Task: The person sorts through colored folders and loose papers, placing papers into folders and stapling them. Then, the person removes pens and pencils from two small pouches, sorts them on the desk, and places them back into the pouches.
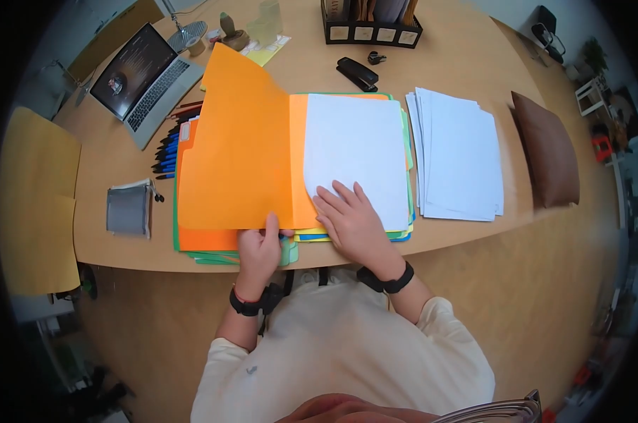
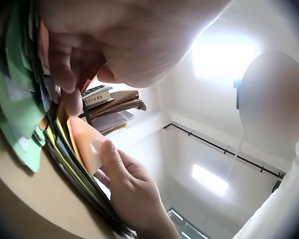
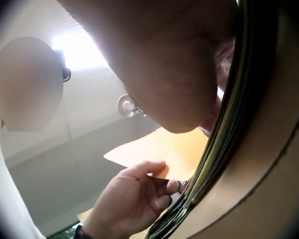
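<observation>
An orange folder (image 1: 241, 148) lies opened on a stack of coloured folders, its left cover partly raised. White paper (image 1: 354, 148) covers its right side. The left hand (image 1: 259, 254) pinches the cover's lower edge, thumb on top, fingers partly hidden beneath; the right wrist view also shows this left hand (image 3: 132, 199) on the orange cover (image 3: 164, 149). With fingers spread, the right hand (image 1: 351, 222) rests on the paper's lower left part. In the left wrist view the right hand (image 2: 137, 191) is beside the stack's edge (image 2: 70, 159).
Loose white sheets (image 1: 460, 155) lie right of the folders, a brown pouch (image 1: 547, 151) beyond. A stapler (image 1: 358, 74) and a black organiser (image 1: 372, 32) stand behind. To the left are a laptop (image 1: 146, 84), blue pens (image 1: 166, 155) and a grey pouch (image 1: 129, 209).
</observation>
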`<state>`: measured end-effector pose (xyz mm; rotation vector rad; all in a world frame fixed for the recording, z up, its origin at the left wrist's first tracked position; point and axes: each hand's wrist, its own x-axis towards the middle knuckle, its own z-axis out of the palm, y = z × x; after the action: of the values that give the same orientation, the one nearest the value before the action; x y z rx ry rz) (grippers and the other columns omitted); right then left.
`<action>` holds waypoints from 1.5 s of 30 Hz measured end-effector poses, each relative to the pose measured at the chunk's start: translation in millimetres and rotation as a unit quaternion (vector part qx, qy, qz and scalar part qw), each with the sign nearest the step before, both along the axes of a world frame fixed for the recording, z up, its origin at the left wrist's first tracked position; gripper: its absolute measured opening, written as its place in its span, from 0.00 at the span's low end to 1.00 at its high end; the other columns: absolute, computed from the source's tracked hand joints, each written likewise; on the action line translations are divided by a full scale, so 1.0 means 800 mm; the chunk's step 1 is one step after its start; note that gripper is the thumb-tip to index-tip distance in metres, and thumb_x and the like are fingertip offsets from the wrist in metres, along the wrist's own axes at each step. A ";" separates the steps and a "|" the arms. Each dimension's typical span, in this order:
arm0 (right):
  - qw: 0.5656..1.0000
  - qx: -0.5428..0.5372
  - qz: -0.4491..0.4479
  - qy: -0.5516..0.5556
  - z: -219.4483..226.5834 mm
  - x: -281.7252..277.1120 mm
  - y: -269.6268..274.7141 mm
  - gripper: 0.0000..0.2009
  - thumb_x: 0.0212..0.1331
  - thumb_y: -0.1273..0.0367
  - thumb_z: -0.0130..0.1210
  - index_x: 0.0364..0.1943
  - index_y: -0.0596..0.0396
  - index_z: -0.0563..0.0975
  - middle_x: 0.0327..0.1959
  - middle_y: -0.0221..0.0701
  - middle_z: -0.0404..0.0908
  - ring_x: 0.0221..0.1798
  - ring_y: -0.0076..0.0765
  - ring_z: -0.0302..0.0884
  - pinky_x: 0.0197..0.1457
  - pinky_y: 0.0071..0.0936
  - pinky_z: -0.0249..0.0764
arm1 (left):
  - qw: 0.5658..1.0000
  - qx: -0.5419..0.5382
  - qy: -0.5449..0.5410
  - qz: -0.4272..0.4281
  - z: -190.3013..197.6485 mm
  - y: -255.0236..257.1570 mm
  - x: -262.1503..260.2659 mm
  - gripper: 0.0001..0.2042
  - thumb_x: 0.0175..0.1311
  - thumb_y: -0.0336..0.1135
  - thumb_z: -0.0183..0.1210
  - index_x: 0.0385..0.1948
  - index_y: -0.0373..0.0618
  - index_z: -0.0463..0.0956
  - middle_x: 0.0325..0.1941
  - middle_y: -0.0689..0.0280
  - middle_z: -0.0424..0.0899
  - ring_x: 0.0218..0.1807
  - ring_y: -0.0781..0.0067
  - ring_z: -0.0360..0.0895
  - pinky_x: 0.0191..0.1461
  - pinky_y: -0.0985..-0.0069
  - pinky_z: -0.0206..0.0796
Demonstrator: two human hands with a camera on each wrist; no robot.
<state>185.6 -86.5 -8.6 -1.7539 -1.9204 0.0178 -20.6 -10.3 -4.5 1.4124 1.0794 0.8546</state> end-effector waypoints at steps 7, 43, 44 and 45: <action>0.999 -0.012 0.045 0.017 -0.001 -0.004 0.001 0.19 0.70 0.62 0.62 0.60 0.55 0.82 0.68 0.35 0.81 0.73 0.54 0.72 0.77 0.62 0.65 | 1.000 0.011 0.010 -0.005 -0.001 0.001 -0.003 0.14 0.86 0.35 0.51 0.43 0.34 0.82 0.28 0.63 0.89 0.26 0.82 0.81 0.30 0.83 0.71; 0.978 -0.134 0.129 0.092 0.125 0.069 0.063 0.18 0.65 0.62 0.68 0.56 0.55 0.86 0.57 0.41 0.89 0.62 0.52 0.84 0.67 0.42 0.78 | 0.977 -0.164 0.079 -0.112 -0.019 0.011 0.001 0.21 0.86 0.42 0.48 0.31 0.37 0.77 0.22 0.68 0.79 0.19 0.79 0.70 0.26 0.74 0.63; 0.984 -0.110 0.128 0.065 0.122 0.095 0.101 0.17 0.66 0.62 0.68 0.54 0.56 0.87 0.54 0.43 0.90 0.58 0.53 0.86 0.64 0.43 0.79 | 0.977 -0.163 0.080 -0.112 -0.019 0.010 0.002 0.22 0.87 0.43 0.47 0.31 0.37 0.77 0.22 0.68 0.79 0.20 0.79 0.70 0.26 0.74 0.63; 0.985 -0.135 0.061 0.089 0.128 0.112 0.139 0.17 0.68 0.61 0.66 0.53 0.56 0.87 0.51 0.45 0.90 0.56 0.54 0.87 0.61 0.42 0.81 | 0.976 -0.169 0.082 -0.109 -0.018 0.010 0.004 0.22 0.87 0.42 0.46 0.30 0.37 0.77 0.21 0.68 0.79 0.20 0.79 0.70 0.26 0.73 0.63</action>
<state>275.2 24.4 93.9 -1.7316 -1.9609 0.4828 -17.7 -2.4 -18.5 1.2965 1.1097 0.3803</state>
